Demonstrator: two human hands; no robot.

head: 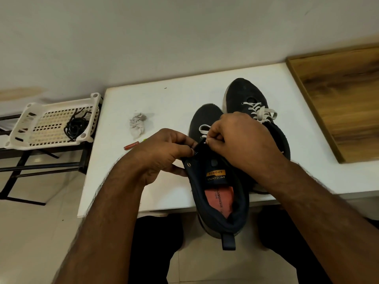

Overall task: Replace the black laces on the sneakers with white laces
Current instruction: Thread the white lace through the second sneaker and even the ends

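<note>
The white table lies bare along its far edge and between the crumpled tissue and the 2 sneakers. Both hands crowd the near sneaker's eyelets. A wooden board blocks the right side; an orange tube lies just beside the left wrist.

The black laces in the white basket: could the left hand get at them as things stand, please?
Probably not at once. The left hand grips the near sneaker, so it must let go first. The black laces lie uncovered in the open-topped basket off the table's left edge, nothing between.
</note>
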